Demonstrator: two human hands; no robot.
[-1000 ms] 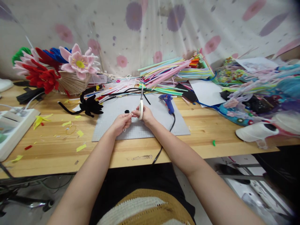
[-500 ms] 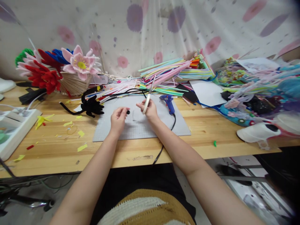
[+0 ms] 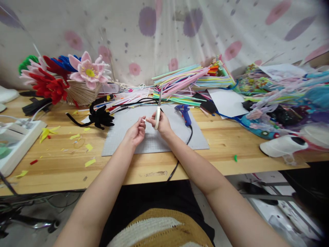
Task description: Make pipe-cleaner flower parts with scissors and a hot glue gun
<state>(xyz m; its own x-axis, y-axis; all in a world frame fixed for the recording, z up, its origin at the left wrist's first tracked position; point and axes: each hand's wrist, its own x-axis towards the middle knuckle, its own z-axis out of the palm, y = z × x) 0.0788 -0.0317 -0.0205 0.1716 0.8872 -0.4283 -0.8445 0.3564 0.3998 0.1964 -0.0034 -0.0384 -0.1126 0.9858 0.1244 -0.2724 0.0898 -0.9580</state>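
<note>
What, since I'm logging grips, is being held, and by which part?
Right hand: scissors, by the white handles. Left hand: something small and white; its held part is unclear.

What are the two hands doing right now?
Left hand: fingers closed, pinching a small white piece.
Right hand: holding white-handled scissors, its fingertips close to that piece.

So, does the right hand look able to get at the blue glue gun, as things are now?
Probably yes: the glue gun lies close beside the right hand, with only bare mat showing between. However, the scissors in that hand may hinder its grasp.
</note>
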